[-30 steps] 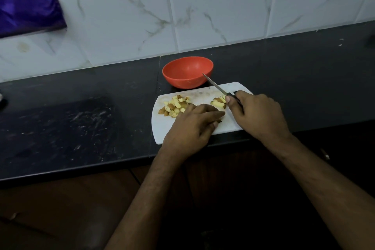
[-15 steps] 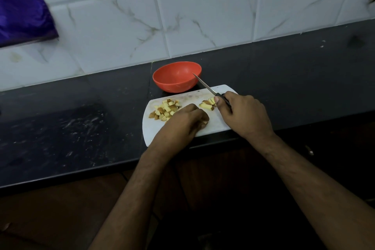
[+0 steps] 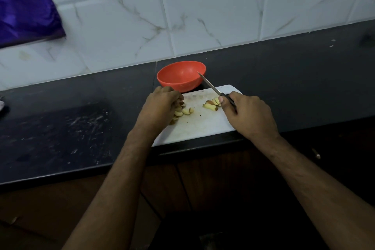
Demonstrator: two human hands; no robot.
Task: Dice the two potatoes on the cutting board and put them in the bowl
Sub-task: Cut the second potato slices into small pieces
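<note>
A white cutting board (image 3: 198, 128) lies at the counter's front edge. My left hand (image 3: 160, 105) rests curled over the left pile of diced potato (image 3: 182, 111), covering most of it. A smaller heap of potato pieces (image 3: 211, 104) lies right of centre on the board. My right hand (image 3: 249, 113) grips a knife (image 3: 211, 86) by its dark handle, blade raised and pointing toward the orange bowl (image 3: 180, 75). The bowl stands just behind the board and looks empty.
The board sits on a dark stone counter (image 3: 60, 132) with pale scuff marks at the left. A white marbled tile wall (image 3: 203, 16) rises behind. Purple cloth (image 3: 24, 6) hangs at the top left. Dark wooden cabinet fronts (image 3: 203, 178) lie below the counter.
My left hand has moved from the middle of the board to the left pile and closed over it. The right hand with the knife has stayed near the smaller heap.
</note>
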